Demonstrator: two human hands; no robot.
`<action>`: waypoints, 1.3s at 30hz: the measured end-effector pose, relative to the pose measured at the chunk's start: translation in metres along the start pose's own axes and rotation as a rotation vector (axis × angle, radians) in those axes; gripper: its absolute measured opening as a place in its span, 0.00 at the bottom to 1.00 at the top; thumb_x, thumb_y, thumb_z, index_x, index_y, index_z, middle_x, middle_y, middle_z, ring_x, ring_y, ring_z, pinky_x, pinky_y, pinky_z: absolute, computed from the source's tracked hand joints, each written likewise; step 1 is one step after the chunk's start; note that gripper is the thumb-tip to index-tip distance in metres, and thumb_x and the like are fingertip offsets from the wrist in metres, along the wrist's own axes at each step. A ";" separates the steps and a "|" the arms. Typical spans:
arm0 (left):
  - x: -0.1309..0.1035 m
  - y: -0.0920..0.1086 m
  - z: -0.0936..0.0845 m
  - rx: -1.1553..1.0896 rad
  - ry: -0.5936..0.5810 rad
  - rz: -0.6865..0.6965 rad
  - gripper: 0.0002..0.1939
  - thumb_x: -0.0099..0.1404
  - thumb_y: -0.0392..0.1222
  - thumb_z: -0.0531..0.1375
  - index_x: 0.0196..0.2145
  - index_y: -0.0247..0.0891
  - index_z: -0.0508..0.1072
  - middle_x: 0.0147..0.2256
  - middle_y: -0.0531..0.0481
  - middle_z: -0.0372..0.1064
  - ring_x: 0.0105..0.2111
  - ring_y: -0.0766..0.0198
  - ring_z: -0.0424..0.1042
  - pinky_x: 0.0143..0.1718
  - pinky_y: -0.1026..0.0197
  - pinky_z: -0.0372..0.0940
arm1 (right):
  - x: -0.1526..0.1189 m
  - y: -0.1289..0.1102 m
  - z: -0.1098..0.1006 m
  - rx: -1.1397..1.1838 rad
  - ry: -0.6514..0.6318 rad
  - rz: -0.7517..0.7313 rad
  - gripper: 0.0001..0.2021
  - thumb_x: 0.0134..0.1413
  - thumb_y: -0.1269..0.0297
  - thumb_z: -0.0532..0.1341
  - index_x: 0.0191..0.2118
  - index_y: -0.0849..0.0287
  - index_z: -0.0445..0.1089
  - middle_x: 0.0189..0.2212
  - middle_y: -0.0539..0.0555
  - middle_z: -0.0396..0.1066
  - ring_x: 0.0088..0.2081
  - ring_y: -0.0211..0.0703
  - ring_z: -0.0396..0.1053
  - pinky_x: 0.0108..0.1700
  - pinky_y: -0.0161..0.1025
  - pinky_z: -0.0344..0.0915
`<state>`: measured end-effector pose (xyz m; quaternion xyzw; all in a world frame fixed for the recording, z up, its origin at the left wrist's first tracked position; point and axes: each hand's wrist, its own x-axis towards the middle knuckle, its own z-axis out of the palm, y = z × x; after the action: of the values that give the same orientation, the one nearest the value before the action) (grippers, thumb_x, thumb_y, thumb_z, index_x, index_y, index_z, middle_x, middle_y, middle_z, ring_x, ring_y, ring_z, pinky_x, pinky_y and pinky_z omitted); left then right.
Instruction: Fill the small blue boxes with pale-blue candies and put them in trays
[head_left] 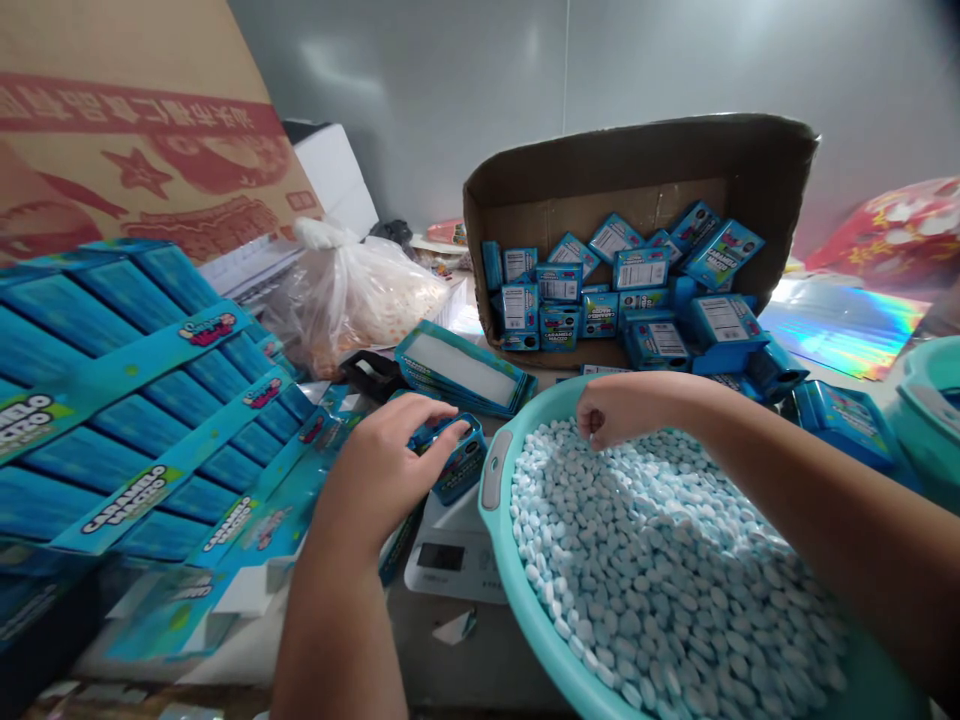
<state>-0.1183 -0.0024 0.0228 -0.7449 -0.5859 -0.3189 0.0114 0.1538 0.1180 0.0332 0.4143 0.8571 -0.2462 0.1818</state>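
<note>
My left hand (pixel 394 465) has its thumb and fingers around the upper left part of a small blue candy box (pixel 463 465). The box stands upright on a white digital scale (pixel 457 572), though its left side is partly hidden by my hand. Over the far left part of a turquoise basin (pixel 504 555), my right hand (pixel 626 408) is closed, with a bit of white candy at the fingertips. Pale blue and white candies (pixel 660 570) fill the basin. Its grey-tabbed rim is close beside the scale.
Behind the basin, an open cardboard box (pixel 637 150) holds several small blue boxes. Stacked blue display cartons (pixel 150 400) rise at left, near a tied plastic bag (pixel 360 290). An opened blue carton (pixel 461 365) lies behind the scale. Another turquoise basin (pixel 930 400) is at right.
</note>
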 end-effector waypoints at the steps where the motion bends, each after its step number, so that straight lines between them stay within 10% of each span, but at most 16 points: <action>1: -0.002 0.000 -0.003 0.028 -0.012 -0.012 0.09 0.67 0.47 0.60 0.38 0.42 0.77 0.39 0.50 0.77 0.41 0.58 0.75 0.42 0.58 0.69 | 0.000 0.000 0.000 0.000 -0.001 -0.002 0.13 0.48 0.65 0.66 0.41 0.59 0.79 0.37 0.53 0.79 0.37 0.44 0.74 0.37 0.36 0.63; 13: -0.004 -0.005 -0.003 0.073 -0.151 -0.182 0.08 0.64 0.41 0.59 0.37 0.42 0.79 0.38 0.50 0.78 0.37 0.56 0.75 0.39 0.56 0.68 | -0.006 -0.003 -0.003 -0.022 0.045 -0.072 0.10 0.48 0.66 0.64 0.38 0.60 0.80 0.34 0.52 0.79 0.33 0.40 0.72 0.33 0.35 0.59; 26: -0.001 0.021 0.018 0.024 0.101 0.179 0.09 0.70 0.37 0.57 0.44 0.37 0.76 0.41 0.47 0.77 0.43 0.57 0.74 0.48 0.54 0.66 | -0.008 -0.012 -0.002 0.015 0.226 -0.149 0.10 0.49 0.64 0.68 0.39 0.59 0.79 0.34 0.50 0.78 0.33 0.38 0.71 0.31 0.33 0.59; 35: -0.011 0.068 0.040 -0.169 -0.564 0.284 0.09 0.66 0.45 0.63 0.41 0.40 0.78 0.43 0.47 0.73 0.45 0.54 0.71 0.48 0.52 0.66 | -0.010 -0.017 0.001 -0.054 0.076 -0.131 0.25 0.45 0.62 0.71 0.52 0.57 0.75 0.43 0.51 0.76 0.40 0.43 0.71 0.35 0.34 0.59; 39: -0.013 0.070 0.046 -0.213 -0.648 0.293 0.08 0.70 0.41 0.59 0.39 0.40 0.79 0.40 0.48 0.74 0.45 0.57 0.69 0.49 0.54 0.64 | -0.008 -0.020 0.004 -0.085 0.036 -0.107 0.25 0.45 0.63 0.72 0.52 0.56 0.75 0.44 0.51 0.76 0.41 0.46 0.72 0.36 0.35 0.59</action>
<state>-0.0368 -0.0173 0.0049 -0.8801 -0.4098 -0.1209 -0.2068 0.1429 0.1000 0.0394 0.3641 0.8909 -0.2116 0.1704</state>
